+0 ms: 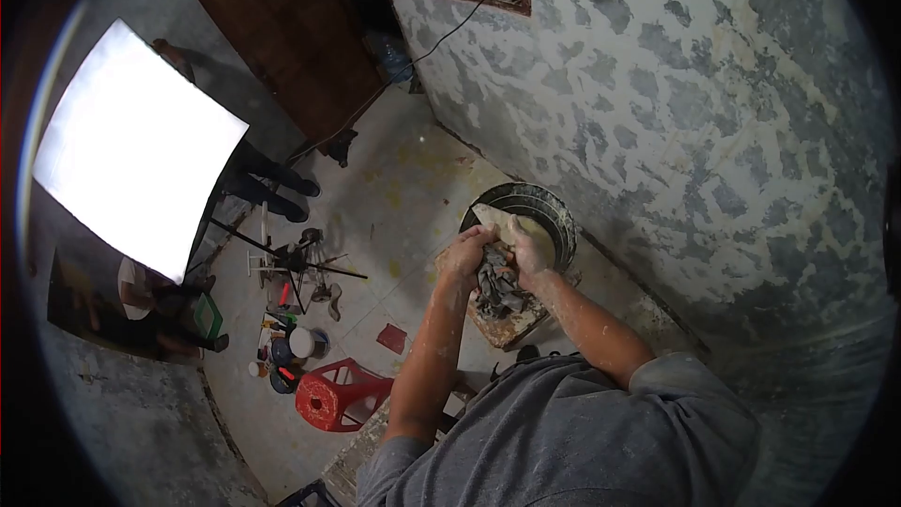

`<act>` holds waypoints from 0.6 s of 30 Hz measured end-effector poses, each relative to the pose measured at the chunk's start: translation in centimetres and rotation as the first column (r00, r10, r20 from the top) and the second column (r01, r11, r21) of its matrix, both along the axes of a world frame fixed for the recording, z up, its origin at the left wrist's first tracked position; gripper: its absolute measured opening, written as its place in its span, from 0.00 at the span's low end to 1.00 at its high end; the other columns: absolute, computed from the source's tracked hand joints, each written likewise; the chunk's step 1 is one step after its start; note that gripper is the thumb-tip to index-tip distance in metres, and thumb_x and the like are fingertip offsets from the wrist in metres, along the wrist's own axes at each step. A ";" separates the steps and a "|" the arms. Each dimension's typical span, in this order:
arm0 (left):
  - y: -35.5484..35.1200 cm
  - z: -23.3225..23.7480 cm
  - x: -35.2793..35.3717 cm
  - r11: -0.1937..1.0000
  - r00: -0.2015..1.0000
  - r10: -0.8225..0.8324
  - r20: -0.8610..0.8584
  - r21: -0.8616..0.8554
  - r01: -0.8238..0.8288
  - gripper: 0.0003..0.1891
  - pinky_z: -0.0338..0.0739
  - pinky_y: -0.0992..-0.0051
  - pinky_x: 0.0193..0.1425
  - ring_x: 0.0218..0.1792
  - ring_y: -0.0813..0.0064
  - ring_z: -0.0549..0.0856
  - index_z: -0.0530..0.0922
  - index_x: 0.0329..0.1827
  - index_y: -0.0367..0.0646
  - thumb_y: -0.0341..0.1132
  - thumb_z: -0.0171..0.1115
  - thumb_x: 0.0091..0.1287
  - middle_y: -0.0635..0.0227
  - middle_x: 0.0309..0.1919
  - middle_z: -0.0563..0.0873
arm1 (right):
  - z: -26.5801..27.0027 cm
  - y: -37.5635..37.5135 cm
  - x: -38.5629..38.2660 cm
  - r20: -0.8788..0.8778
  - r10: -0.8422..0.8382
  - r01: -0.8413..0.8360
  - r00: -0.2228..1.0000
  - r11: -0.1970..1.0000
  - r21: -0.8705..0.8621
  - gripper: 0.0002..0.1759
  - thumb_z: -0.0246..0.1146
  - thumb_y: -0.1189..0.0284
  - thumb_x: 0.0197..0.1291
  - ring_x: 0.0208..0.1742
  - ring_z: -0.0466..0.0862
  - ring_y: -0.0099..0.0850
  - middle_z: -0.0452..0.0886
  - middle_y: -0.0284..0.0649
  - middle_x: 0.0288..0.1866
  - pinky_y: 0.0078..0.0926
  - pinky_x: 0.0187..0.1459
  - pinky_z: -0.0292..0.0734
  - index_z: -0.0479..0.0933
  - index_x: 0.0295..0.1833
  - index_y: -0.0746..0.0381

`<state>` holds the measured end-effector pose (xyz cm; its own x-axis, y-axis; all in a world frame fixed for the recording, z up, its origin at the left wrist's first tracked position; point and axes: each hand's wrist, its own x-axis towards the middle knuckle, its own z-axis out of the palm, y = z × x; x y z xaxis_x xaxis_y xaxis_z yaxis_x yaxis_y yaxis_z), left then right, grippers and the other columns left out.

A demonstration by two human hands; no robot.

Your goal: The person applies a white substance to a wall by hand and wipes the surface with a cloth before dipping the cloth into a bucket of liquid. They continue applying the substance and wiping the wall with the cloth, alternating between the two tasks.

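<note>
Both my hands are close together over the near rim of a round black bucket (566,225) smeared with pale plaster. My left hand (466,255) has its fingers closed on a crumpled grey rag (499,289), which hangs between the hands. In my right hand (531,252) is a pale, flat, plaster-coated scraper (490,216), its wide end pointing away from me. The left fingertips meet the scraper's near side. Whitish residue covers my hands and forearms. Below the rag lies a stained board (511,330) at the bucket's foot.
A patchily plastered wall (657,103) rises at the right. A red plastic stool (324,401), tools and small tubs (302,343) stand on the floor at the left. Beyond are a bright light panel (141,150), a black stand (298,263) and other people's legs (272,190). A cable (441,40) crosses overhead.
</note>
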<state>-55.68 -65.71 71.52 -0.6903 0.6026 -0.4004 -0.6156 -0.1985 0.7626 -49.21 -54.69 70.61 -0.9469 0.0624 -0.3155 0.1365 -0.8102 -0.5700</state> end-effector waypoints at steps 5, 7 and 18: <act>1.3 -0.2 0.8 0.990 0.990 0.134 0.032 -0.053 -0.133 0.09 0.78 0.73 0.24 0.20 0.76 0.80 0.73 0.31 0.44 0.36 0.61 0.67 0.71 0.22 0.79 | -0.5 1.0 -0.4 -0.063 -0.004 0.002 0.998 1.000 -0.024 0.24 0.49 0.52 0.70 0.44 0.80 0.27 0.80 0.37 0.45 0.27 0.43 0.78 0.73 0.57 0.59; 1.5 -1.3 0.8 0.979 0.990 0.143 -0.018 -0.141 -0.144 0.09 0.76 0.74 0.25 0.21 0.77 0.79 0.74 0.31 0.44 0.36 0.61 0.67 0.72 0.22 0.78 | -0.4 1.2 -0.5 -0.064 -0.129 0.138 0.990 0.979 0.151 0.21 0.52 0.57 0.68 0.43 0.80 0.28 0.80 0.36 0.45 0.28 0.42 0.78 0.74 0.56 0.59; -3.4 -4.9 -2.8 0.923 0.959 -0.281 0.036 0.282 0.260 0.21 0.80 0.67 0.41 0.43 0.65 0.84 0.77 0.46 0.38 0.50 0.56 0.68 0.61 0.43 0.83 | 4.8 1.8 1.5 -0.121 -0.078 0.109 0.990 0.956 0.271 0.17 0.53 0.66 0.69 0.40 0.79 0.23 0.80 0.35 0.39 0.23 0.38 0.76 0.74 0.56 0.64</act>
<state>-58.46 -69.10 66.57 -0.4598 0.8553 -0.2389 -0.7282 -0.2092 0.6527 -47.70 -52.94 75.42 -0.9601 0.2222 -0.1695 -0.0069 -0.6252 -0.7804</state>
